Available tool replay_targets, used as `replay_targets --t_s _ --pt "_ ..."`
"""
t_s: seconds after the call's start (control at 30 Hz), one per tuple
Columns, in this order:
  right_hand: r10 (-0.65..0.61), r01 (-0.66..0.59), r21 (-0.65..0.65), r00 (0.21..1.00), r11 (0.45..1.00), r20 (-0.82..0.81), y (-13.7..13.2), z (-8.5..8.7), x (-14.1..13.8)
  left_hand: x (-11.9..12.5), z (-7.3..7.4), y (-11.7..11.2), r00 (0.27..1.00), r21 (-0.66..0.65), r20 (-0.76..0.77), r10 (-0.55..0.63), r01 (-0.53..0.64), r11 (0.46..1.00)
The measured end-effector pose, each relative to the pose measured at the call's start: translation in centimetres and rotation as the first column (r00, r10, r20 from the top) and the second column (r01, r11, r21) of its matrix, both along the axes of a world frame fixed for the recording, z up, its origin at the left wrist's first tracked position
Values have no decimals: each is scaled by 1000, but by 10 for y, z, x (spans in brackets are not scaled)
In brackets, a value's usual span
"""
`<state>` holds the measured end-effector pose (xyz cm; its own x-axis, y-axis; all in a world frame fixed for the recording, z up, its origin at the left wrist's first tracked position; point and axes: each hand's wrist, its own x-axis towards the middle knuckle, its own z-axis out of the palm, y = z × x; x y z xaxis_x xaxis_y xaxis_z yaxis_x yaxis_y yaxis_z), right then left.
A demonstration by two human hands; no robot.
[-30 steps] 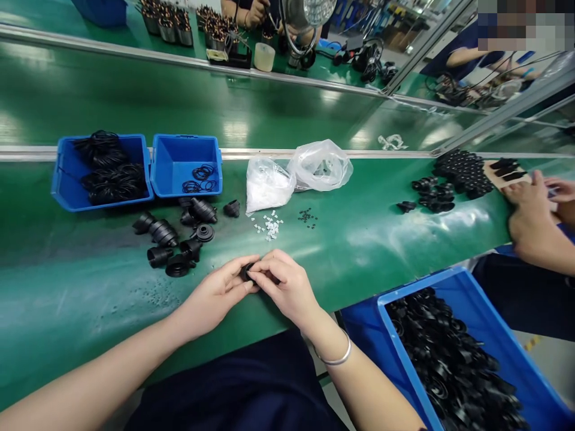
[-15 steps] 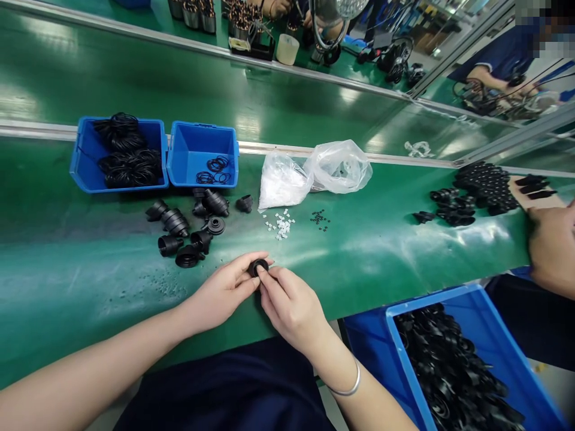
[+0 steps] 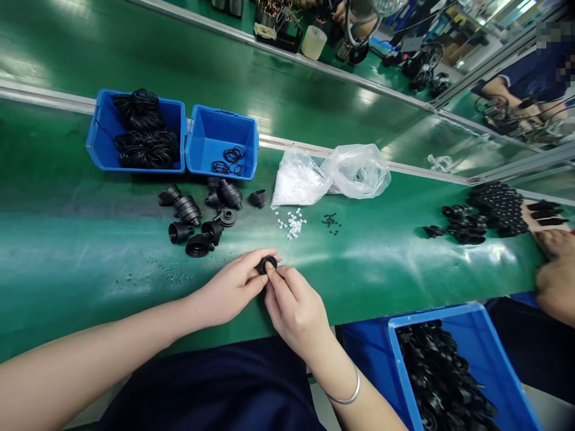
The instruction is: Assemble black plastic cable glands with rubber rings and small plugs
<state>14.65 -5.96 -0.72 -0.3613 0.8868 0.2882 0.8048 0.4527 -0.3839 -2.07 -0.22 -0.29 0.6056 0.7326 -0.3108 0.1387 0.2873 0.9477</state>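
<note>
My left hand is closed around a small round black plastic cap, its hollow opening facing up. My right hand has its thumb and fingertips pinched together at the cap's opening; whatever they may hold is hidden. Beyond my hands lie a small pile of white pieces and a scatter of tiny black rings. Several black plastic parts of a similar kind lie to the left, with a single black cup-shaped part near them.
Two blue bins, one with bundled black rings and one with a few loose rings, stand behind. Clear plastic bags lie mid-bench. Black parts sit in rows at right beside a co-worker's hand. A blue crate stands below the bench edge.
The view has shifted, so the bench things appear further right. Both my hands stay at the black cap with nearly the same grip. The co-worker's hand has moved slightly at the right edge.
</note>
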Motion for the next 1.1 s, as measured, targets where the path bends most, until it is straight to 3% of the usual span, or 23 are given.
replay_targets --t_s 0.17,0.4,0.6,0.77,0.87,1.0,1.1 --pt "-53 35 -71 962 997 -268 -1 -1 6 0 1 0 999 2 53 -9 9 1000" --pt "-4 -3 -83 996 997 -91 -4 -3 5 0 3 -1 996 19 87 10 -12 1000" --pt "-70 42 -96 950 994 -304 -3 12 15 3 8 -4 986 39 164 18 -24 999" --pt "24 -28 -52 997 998 -71 -1 9 11 1 12 -4 999 249 -1 -36 35 968" --pt "75 -77 69 997 995 35 1 7 8 -1 13 -5 997 258 -64 -52 67 964" --pt "125 -130 215 991 968 41 1 6 5 -1 15 -10 990 250 -118 -78 106 962" --pt "128 -119 194 991 974 -37 2 5 12 -2 22 -10 971 387 -205 -124 196 901"
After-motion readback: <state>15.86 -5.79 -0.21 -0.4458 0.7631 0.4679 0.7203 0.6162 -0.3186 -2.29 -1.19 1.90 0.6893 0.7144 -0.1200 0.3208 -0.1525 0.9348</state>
